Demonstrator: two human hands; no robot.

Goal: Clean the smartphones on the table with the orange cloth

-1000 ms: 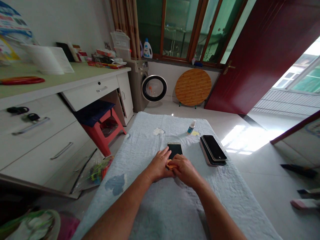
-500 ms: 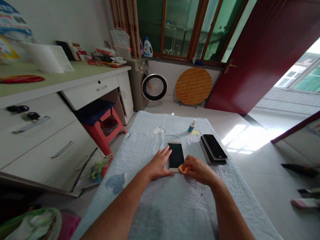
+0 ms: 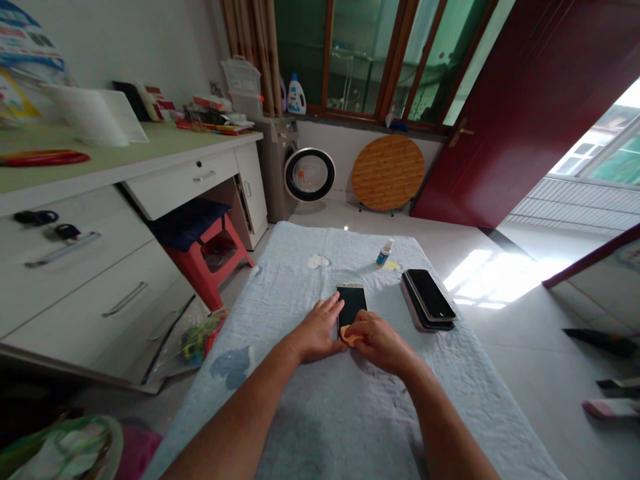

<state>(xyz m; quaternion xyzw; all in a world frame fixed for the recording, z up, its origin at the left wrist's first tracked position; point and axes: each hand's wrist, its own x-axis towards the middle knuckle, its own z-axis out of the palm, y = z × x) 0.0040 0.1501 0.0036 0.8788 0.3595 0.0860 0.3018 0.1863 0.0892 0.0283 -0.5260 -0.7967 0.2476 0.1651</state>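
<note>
A smartphone [image 3: 352, 300] with a dark screen and a light gold frame lies face up on the light blue cloth. My left hand [image 3: 320, 330] rests at its left edge, fingers stretched out and touching the side, thumb by the lower corner. Pinched in my right hand [image 3: 375, 337] is an orange wiping cloth [image 3: 349, 338], pressed on the phone's lower end. That hand hides the lower right part of the phone. A small white spray bottle [image 3: 383, 255] with a blue label stands beyond the phone. To the right lies a stack of phones [image 3: 427, 300], the top one screen up.
The light blue cloth [image 3: 300, 427] covers the surface before me. On the left are a white desk with drawers [image 3: 100, 267] and a red stool [image 3: 215, 253]. Behind stand a washing machine with its door open [image 3: 309, 175] and a round wooden tabletop [image 3: 389, 172].
My right hand has slid left with the orange cloth, from the phone's lower right corner to its lower left. My left hand and the phone have stayed in place.
</note>
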